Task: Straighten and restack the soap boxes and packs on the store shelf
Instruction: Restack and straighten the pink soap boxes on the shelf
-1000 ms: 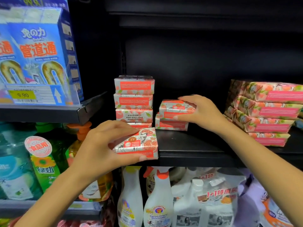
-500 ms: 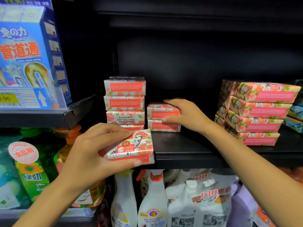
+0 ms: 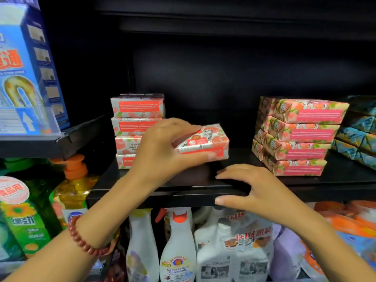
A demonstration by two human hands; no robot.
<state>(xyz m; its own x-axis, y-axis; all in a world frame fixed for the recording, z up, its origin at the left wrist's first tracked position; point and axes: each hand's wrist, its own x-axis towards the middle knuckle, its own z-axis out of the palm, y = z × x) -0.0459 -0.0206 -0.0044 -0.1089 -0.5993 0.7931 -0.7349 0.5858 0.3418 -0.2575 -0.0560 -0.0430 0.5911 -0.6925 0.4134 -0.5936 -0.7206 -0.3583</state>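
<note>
My left hand [image 3: 162,153] grips a white soap box [image 3: 205,144] with orange-red flowers, thumb under its front edge and fingers over the top. It holds the box just above the black shelf [image 3: 305,186], right of a tall stack of matching soap boxes [image 3: 137,110]. The short pile seen earlier beside that stack is hidden behind the hand and box. My right hand [image 3: 252,188] rests on the shelf's front lip with fingers spread and nothing in it. A stack of pink floral soap packs [image 3: 301,137] stands at the right.
Blue patterned packs [image 3: 360,133] sit at the far right of the shelf. A blue drain-cleaner box [image 3: 24,68] stands on a higher shelf at left. Spray bottles [image 3: 179,247] and detergent bottles [image 3: 71,192] crowd the shelf below.
My left hand has carried the soap box up and right from the shelf's front edge. My right hand has let go of the short pile and dropped to the shelf lip.
</note>
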